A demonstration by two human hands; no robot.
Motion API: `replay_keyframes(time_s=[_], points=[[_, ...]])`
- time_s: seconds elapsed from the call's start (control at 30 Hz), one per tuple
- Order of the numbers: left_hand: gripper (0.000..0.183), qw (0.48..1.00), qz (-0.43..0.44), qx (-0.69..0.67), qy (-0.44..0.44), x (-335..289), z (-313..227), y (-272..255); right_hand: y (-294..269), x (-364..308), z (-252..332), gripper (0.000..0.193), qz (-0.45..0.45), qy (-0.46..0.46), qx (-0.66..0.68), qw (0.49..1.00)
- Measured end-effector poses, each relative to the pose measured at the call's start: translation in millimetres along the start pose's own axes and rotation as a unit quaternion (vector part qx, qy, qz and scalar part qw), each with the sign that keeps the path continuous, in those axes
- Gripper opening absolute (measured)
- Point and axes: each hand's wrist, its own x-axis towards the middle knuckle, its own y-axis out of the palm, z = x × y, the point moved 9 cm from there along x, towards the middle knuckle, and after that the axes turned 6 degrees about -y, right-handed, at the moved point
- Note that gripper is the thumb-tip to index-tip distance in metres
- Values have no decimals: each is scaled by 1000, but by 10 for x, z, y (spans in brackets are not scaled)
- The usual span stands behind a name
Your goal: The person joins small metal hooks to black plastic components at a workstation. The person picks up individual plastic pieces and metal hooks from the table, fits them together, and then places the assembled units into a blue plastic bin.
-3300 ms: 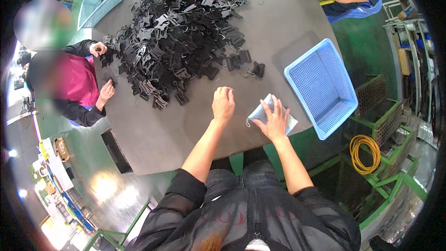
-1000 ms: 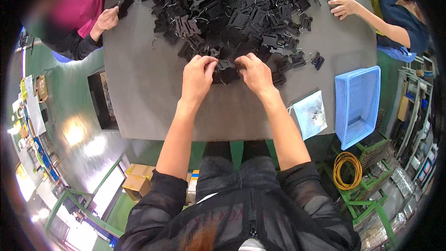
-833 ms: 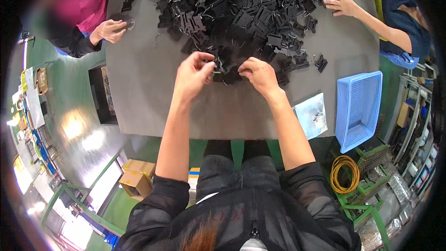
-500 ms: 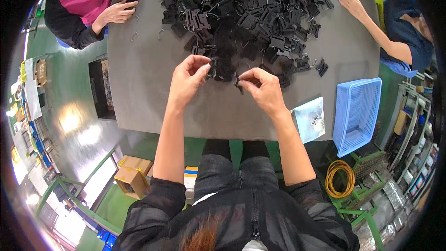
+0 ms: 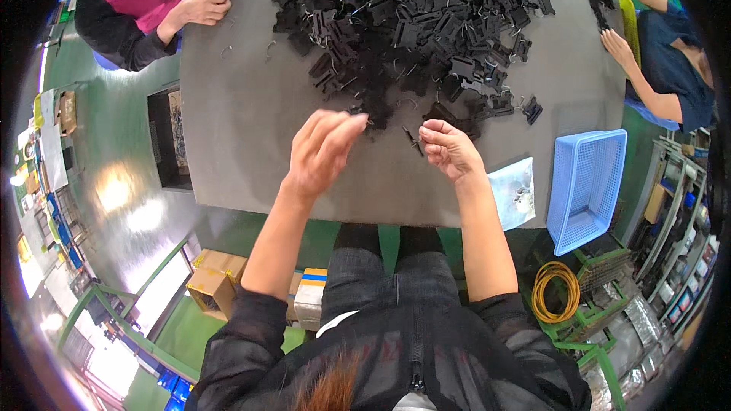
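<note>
A large heap of black plastic clips with thin metal wire hooks (image 5: pixel 411 23) covers the middle and far part of the grey table (image 5: pixel 251 144). My right hand (image 5: pixel 454 154) pinches a small black clip (image 5: pixel 413 141) between thumb and fingertips, just above the table at the heap's near edge. My left hand (image 5: pixel 324 148) is raised beside it, at the near left of the heap, its fingers bent forward and smeared by motion. Dark pieces lie right behind its fingertips; whether it holds one of them is unclear.
A blue plastic basket (image 5: pixel 560 190) stands at the table's right corner, next to a clear bag (image 5: pixel 514 192) of small parts. Loose wire hooks (image 5: pixel 270 49) lie at left. One co-worker's hand (image 5: pixel 204 7) works at far left; another's hands (image 5: pixel 618 49) handle clips at far right.
My left hand has lifted and swung slightly right, back from the clips. My right hand has drawn back toward me with its clip. The right co-worker's hands have spread apart along joined clips.
</note>
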Motion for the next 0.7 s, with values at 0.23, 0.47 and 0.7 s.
replay_keyframes(time_s=[0.23, 0.47, 0.7], points=[[21, 910, 137, 8, -391, -235, 634, 174, 1, -48, -117, 13, 18, 53, 28, 998], [20, 629, 221, -274, -693, -1065, 1192, 376, 51, 21, -150, 15, 117, 82, 137, 980], [23, 884, 151, 130, -424, -519, 1093, 491, 139, -39, -6, 17, 24, -22, 3, 999]])
